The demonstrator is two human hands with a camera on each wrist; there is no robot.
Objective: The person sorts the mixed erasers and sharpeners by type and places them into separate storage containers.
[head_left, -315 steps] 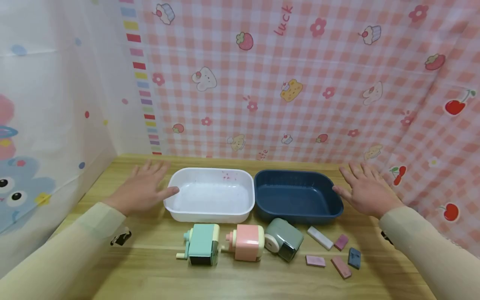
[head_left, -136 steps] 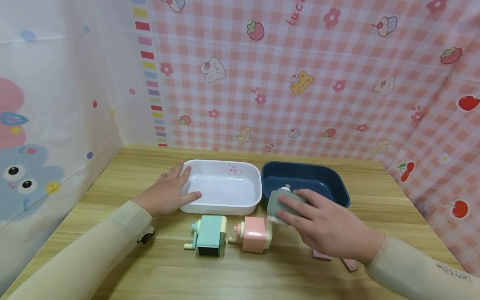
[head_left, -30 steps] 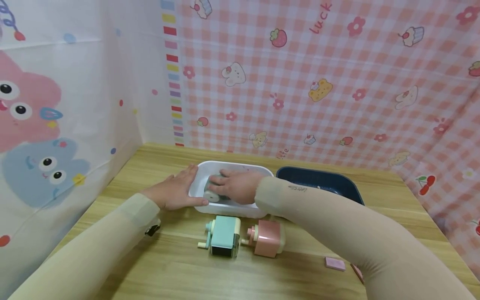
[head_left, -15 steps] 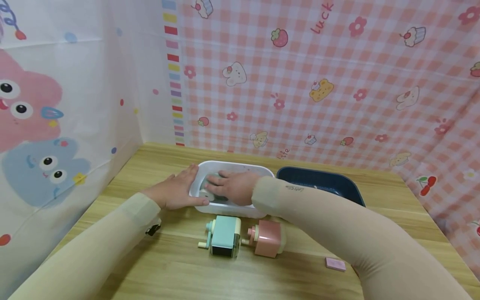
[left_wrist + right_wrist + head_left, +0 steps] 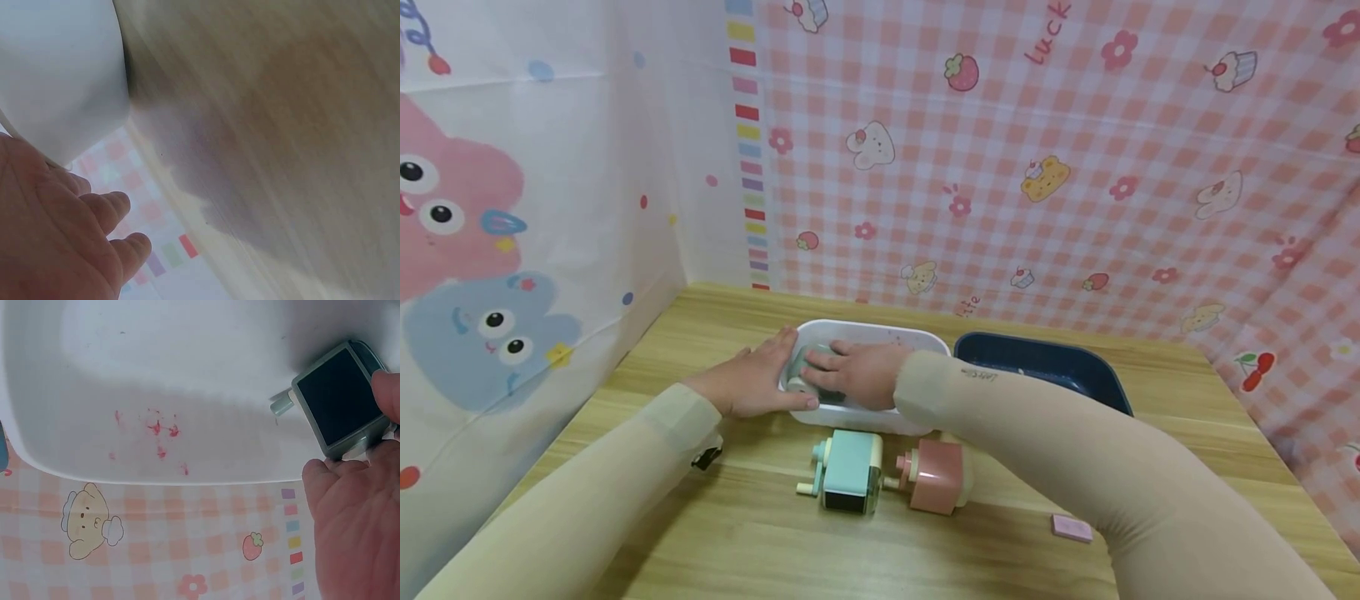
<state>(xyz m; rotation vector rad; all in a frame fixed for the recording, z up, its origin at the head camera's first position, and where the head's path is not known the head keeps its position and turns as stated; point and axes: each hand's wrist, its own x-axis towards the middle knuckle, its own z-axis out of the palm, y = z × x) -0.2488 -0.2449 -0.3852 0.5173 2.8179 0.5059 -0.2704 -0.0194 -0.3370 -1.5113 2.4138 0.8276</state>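
My right hand (image 5: 868, 377) is inside the white tray (image 5: 872, 419), its fingers and thumb gripping a grey-green pencil sharpener (image 5: 340, 400). The sharpener lies at the tray's left end, partly covered by the hand in the head view; its dark window faces the right wrist camera. My left hand (image 5: 747, 385) rests against the tray's left end with fingers extended along the outside and the thumb at the front rim. In front of the tray stand a mint crank pencil sharpener (image 5: 852, 462) and a pink one (image 5: 937, 477).
A navy tray (image 5: 1075, 360) stands right of the white one, partly hidden by my right sleeve. A small pink eraser (image 5: 1071, 527) lies on the wooden table (image 5: 760, 542) near my right forearm. A checked cloth (image 5: 917, 200) hangs behind.
Earlier, my right hand picked the grey-green sharpener off the table and brought it into the white tray. Over the last second it slid left there. The left hand stays at the tray's end.
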